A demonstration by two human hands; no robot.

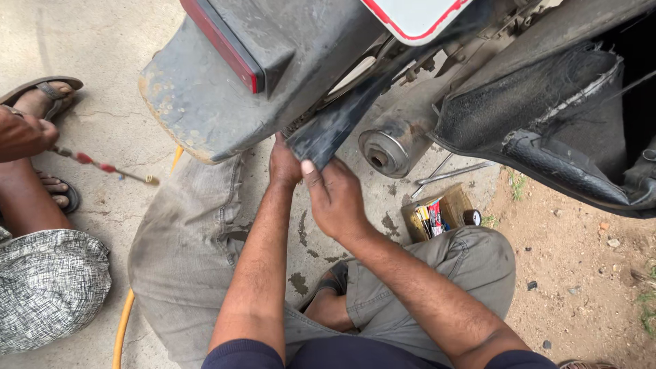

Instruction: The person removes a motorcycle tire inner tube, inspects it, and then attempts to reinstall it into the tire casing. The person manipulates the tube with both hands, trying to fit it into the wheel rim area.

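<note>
I crouch behind the rear of a motorcycle. My left hand (284, 164) reaches up under the grey rear mudguard (198, 96), fingers hidden behind a dark flat plastic panel (335, 126). My right hand (335, 195) grips the lower edge of that same panel, thumb on its face. The red tail reflector (225, 44) sits on the mudguard above. The chrome exhaust pipe end (386, 150) points toward me just right of my hands.
A second person sits at left, their hand (24, 133) holding a thin red-marked tool (102, 166). A yellow hose (123, 328) runs along the concrete. A small open box (437, 215) and metal wrenches (451, 174) lie right. A torn black seat (547, 130) overhangs.
</note>
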